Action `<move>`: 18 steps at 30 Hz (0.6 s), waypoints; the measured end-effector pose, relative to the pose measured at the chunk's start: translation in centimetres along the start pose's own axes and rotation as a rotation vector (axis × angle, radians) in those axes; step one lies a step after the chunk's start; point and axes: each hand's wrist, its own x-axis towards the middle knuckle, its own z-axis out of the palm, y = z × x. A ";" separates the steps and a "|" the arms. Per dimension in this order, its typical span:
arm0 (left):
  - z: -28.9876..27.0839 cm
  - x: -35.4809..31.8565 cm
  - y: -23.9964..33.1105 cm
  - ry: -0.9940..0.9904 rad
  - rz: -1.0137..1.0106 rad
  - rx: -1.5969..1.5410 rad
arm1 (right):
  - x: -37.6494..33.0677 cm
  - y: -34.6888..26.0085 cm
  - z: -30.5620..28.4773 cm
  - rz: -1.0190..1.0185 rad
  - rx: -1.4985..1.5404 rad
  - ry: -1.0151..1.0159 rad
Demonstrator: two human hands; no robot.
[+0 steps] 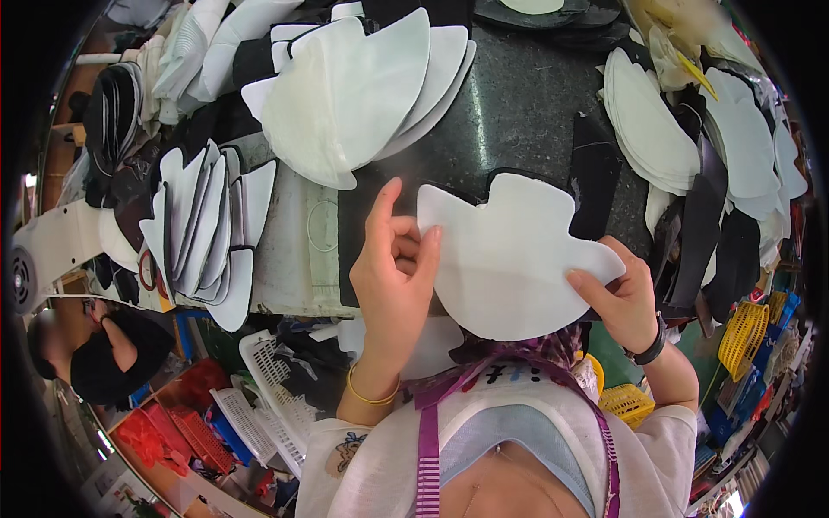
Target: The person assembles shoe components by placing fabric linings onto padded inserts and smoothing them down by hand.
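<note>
A flat white cut-out piece (509, 268), with a rounded lower edge, notched top and thin dark rim along the top, is held up in front of me. My right hand (626, 298) pinches its narrow right tab, thumb on top and fingers beneath. At the left edge, my left hand (397, 255) has its thumb against the piece and its other fingers curled beside and behind it. The left index finger points up, off the piece. Just beyond lies a fanned stack of similar white pieces (354, 95) on the dark tabletop (509, 104).
Bundled white pieces with dark backs (207, 224) stand at the left; more white piles (648, 121) and dark strips (695, 216) lie at the right. A person in black (112, 354) sits at far left. White baskets (268, 371) and yellow baskets (743, 341) stand below table level.
</note>
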 end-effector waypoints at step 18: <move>-0.1 0.1 -0.2 -0.279 0.659 0.396 | 0.9 -0.4 -0.2 0.071 0.022 0.018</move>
